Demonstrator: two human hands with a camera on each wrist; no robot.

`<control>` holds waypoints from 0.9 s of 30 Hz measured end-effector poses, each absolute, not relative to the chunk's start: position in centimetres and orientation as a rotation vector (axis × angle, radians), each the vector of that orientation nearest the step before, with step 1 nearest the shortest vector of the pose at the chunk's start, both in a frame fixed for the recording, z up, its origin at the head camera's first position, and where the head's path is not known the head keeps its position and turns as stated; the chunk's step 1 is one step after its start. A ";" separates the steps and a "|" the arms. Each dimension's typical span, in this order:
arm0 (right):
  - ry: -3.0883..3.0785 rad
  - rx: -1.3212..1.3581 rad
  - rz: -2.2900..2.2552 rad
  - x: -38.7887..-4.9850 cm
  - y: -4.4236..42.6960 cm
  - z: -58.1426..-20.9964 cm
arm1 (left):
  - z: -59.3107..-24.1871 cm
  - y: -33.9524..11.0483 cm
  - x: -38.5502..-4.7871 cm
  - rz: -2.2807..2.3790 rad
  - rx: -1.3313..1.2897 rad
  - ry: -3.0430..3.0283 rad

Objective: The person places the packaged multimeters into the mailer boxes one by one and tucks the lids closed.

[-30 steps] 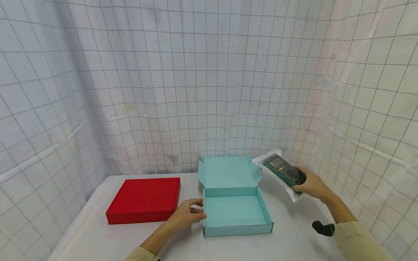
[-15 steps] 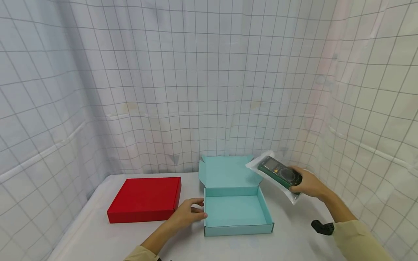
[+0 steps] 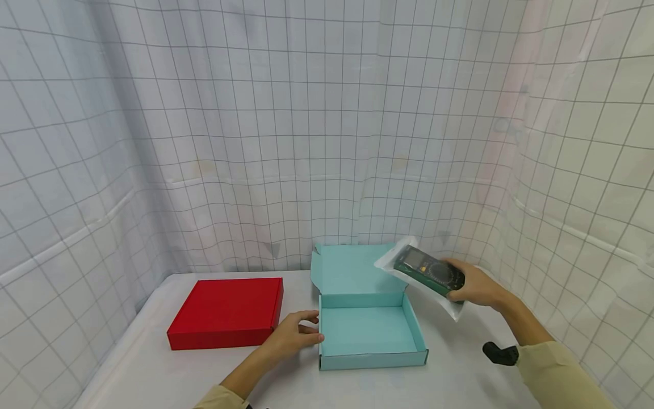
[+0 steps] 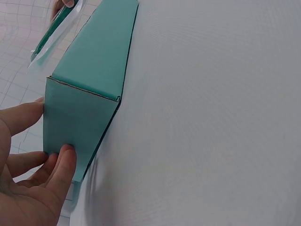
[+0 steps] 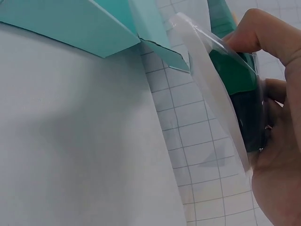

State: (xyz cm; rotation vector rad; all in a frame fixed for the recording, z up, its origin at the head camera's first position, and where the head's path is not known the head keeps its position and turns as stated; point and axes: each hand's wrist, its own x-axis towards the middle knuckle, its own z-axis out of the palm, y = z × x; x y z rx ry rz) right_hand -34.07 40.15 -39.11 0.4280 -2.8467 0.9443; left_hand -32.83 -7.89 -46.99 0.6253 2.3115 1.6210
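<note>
In the head view, a light teal cardboard box (image 3: pixel 371 330) stands on the table with its lid raised at the back. My left hand (image 3: pixel 290 336) rests against the box's left wall; in the left wrist view its fingertips (image 4: pixel 69 150) touch the outer side. My right hand (image 3: pixel 477 286) grips a green and black multimeter (image 3: pixel 428 269) in a clear plastic bag (image 3: pixel 386 259), holding it tilted above the table at the box's right. The right wrist view shows the thumb and fingers around the bagged multimeter (image 5: pixel 234 74); part of it is hidden by the hand.
To the left of the teal box lies a closed red box (image 3: pixel 227 311) on the white tabletop (image 3: pixel 378 392). A gridded white curtain (image 3: pixel 337 142) hangs behind the table and along both sides. A black piece (image 3: pixel 501 354) shows beside the right sleeve.
My right hand has moved left with the bagged multimeter, whose far end now overlaps the right part of the raised lid in the head view. The left hand stays at the box.
</note>
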 end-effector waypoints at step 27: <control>-2.905 0.651 0.863 -34.2 37.3 -38.4 | -47.2 -7.8 -33.0 1.617 0.624 2.319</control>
